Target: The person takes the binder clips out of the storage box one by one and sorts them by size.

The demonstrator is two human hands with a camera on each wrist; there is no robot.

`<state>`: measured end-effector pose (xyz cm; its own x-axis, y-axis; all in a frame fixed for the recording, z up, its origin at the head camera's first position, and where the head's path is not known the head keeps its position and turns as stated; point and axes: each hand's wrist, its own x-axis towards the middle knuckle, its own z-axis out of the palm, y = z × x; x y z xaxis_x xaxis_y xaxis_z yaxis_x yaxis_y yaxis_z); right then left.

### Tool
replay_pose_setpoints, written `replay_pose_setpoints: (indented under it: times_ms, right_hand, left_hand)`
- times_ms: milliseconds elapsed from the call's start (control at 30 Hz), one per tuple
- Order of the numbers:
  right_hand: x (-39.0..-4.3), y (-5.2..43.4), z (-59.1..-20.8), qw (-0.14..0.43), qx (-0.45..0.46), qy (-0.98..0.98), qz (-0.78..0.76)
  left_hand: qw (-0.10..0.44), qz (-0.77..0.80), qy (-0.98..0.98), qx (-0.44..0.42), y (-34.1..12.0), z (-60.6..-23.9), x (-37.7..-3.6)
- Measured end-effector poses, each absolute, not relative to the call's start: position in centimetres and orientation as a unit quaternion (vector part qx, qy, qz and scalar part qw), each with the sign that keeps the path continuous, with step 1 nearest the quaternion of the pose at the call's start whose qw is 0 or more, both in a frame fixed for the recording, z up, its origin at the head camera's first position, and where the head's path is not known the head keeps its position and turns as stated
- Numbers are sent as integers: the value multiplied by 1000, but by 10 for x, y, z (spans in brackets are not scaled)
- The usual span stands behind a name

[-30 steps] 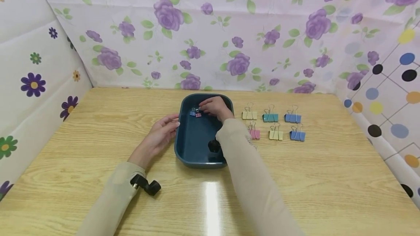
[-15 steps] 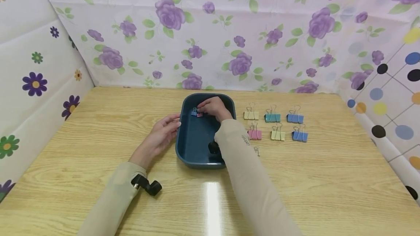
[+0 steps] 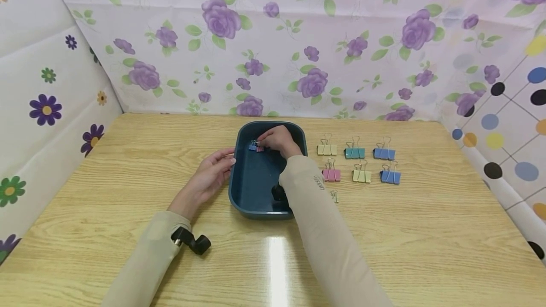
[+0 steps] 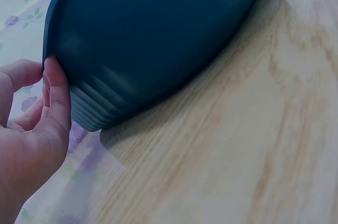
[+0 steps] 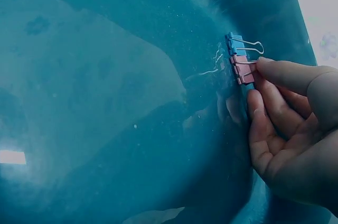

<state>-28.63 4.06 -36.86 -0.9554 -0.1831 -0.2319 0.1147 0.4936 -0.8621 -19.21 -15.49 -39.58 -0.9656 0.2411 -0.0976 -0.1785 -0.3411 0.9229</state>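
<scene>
A dark teal tub [image 3: 250, 188] sits in the middle of the wooden table. My right hand [image 3: 278, 141] reaches into its far end and pinches a small pink binder clip [image 3: 259, 148] [image 5: 243, 71] that lies against a small blue binder clip [image 3: 252, 146] [image 5: 235, 44] on the tub floor. My left hand [image 3: 212, 172] [image 4: 37, 123] rests with straight fingers against the tub's outer left wall [image 4: 153, 44].
To the right of the tub, several larger binder clips lie in two rows: yellow [image 3: 326, 148], teal [image 3: 354, 151] and blue [image 3: 384, 152] behind, pink [image 3: 331, 173], yellow [image 3: 361, 175] and blue [image 3: 390, 176] in front. A tiny loose wire handle [image 3: 334, 196] lies near my right sleeve. Flowered walls enclose three sides.
My right hand's fingers have closed a little onto the pink clip in the tub. The left hand stays against the tub wall.
</scene>
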Motion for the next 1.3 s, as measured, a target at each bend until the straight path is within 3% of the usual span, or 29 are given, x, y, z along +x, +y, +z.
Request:
replay_pose_setpoints:
  times_ms: [800, 1300]
  right_hand:
    - [-285, 26, -364, 82, -13, 843, -532]
    - [-278, 32, -330, 32, -70, 832, -549]
  left_hand:
    - [133, 820, 556, 33, -155, -399, -195]
    - [134, 818, 559, 29, -153, -396, -193]
